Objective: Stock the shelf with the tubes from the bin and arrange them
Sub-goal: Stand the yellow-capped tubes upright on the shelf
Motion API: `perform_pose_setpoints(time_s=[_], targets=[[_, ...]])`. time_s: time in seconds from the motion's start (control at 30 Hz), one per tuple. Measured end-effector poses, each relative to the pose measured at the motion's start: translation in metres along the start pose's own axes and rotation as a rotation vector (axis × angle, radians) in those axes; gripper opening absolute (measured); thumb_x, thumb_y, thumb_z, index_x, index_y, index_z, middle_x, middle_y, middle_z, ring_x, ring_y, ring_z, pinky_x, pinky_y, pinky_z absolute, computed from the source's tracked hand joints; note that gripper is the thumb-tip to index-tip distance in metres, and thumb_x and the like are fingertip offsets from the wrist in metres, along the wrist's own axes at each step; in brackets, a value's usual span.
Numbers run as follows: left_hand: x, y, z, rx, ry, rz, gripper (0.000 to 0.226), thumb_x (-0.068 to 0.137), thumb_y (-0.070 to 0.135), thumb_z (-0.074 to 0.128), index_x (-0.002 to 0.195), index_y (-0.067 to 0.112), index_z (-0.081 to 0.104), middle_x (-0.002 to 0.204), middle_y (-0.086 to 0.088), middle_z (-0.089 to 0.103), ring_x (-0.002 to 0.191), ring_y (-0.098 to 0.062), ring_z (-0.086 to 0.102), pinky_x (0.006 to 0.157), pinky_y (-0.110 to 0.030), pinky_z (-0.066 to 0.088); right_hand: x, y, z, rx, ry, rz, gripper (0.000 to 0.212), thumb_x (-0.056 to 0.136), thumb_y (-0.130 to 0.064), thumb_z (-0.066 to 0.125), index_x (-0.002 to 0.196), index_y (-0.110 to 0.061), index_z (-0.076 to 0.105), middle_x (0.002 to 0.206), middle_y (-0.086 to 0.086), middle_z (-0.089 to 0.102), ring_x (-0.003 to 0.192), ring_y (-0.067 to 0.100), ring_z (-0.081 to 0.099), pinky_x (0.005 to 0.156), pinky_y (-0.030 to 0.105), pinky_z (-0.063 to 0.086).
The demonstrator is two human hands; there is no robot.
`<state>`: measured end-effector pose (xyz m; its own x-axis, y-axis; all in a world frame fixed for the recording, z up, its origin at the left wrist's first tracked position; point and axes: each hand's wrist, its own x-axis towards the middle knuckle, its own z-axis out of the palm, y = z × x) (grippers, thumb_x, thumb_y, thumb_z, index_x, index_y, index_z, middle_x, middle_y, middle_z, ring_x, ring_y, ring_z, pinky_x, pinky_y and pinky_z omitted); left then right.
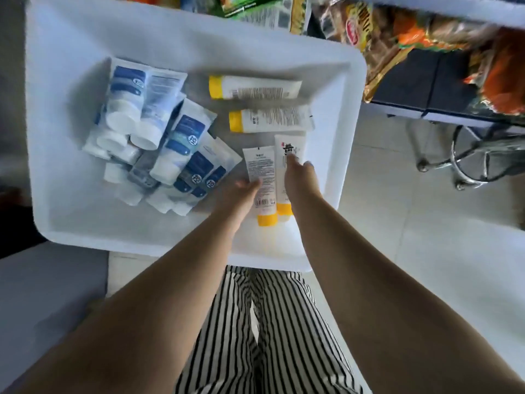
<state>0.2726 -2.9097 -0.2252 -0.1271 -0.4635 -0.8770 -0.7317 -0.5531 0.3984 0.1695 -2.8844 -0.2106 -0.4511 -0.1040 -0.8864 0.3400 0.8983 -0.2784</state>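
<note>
White bin (352, 115) — landmark for all entries below.

Item 1: two yellow-capped tubes (262, 182), side by side in the bin's near right part, caps toward the person. Left hand (241, 191) rests its fingers on the left tube of the pair; right hand (301, 172) touches the right one with fingertips extended. Neither hand appears to have closed round a tube yet; fingers look mostly straight, though motion blur leaves this uncertain.

Item 2: two more yellow-capped tubes (255, 86), lying crosswise toward the bin's far right, caps to the left.

Item 3: heap of blue-and-white tubes (159, 137), piled in the bin's left half, overlapping.

Item 4: shelf with snack packets (397, 38), beyond the bin's far right corner.

Step judged in hand: reaching for the near pair, pickup not yet made. Next move calls for curling fingers round each tube, lifting clear of the bin wall — then carrying to the shelf.
</note>
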Motion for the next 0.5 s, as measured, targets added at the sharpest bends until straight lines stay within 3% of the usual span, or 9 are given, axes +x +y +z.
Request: perform_pose_setpoints(time_s=[0.1,0.23,0.33,0.4,0.5], targets=[[0.014,-0.007,0.006,-0.149,-0.064,0.013,0.032,0.088,0.021,0.059,0.116,0.006,0.06,0.115,-0.016,0.065,0.102,-0.027,0.063,0.093,-0.042,0.049,0.015,0.003,0.008,0.016,0.079,0.027,0.043,0.098,-0.033,0.036,0.129,-0.004,0.042,0.133,0.015,0.047,0.122,0.031,0.046,0.097,0.033,0.037],[0.015,-0.016,-0.002,-0.179,-0.039,-0.034,0.022,0.089,0.025,0.057,0.104,0.01,0.064,0.108,-0.01,0.067,0.101,-0.028,0.062,0.085,-0.036,0.049,0.024,0.004,0.017,-0.005,0.096,0.058,0.038,0.095,-0.031,0.039,0.119,-0.003,0.05,0.115,0.013,0.051,0.107,0.028,0.051,0.092,0.033,0.041],[0.015,-0.022,-0.011,-0.264,-0.03,-0.029,0.007,0.089,0.022,0.058,0.082,0.021,0.06,0.095,-0.004,0.066,0.095,-0.027,0.063,0.079,-0.038,0.053,0.028,0.004,0.022,-0.016,0.059,0.109,0.035,0.093,-0.037,0.044,0.079,-0.007,0.054,0.093,0.009,0.053,0.084,0.024,0.05,0.074,0.031,0.04],[0.014,-0.022,-0.014,-0.283,-0.043,-0.005,0.005,0.089,0.019,0.057,0.088,0.019,0.062,0.096,-0.006,0.066,0.092,-0.024,0.064,0.08,-0.04,0.055,0.028,0.006,0.023,-0.012,0.039,0.083,0.037,0.092,-0.033,0.047,0.063,-0.011,0.055,0.074,0.004,0.054,0.072,0.023,0.05,0.068,0.03,0.04],[0.012,-0.021,-0.015,-0.334,-0.053,-0.034,0.024,0.09,0.02,0.057,0.108,0.003,0.057,0.106,-0.014,0.065,0.095,-0.026,0.064,0.083,-0.042,0.055,0.021,0.012,0.021,0.037,0.008,0.049,0.023,0.09,-0.03,0.053,0.09,-0.011,0.067,0.075,0.0,0.06,0.069,0.02,0.056,0.069,0.03,0.047]])
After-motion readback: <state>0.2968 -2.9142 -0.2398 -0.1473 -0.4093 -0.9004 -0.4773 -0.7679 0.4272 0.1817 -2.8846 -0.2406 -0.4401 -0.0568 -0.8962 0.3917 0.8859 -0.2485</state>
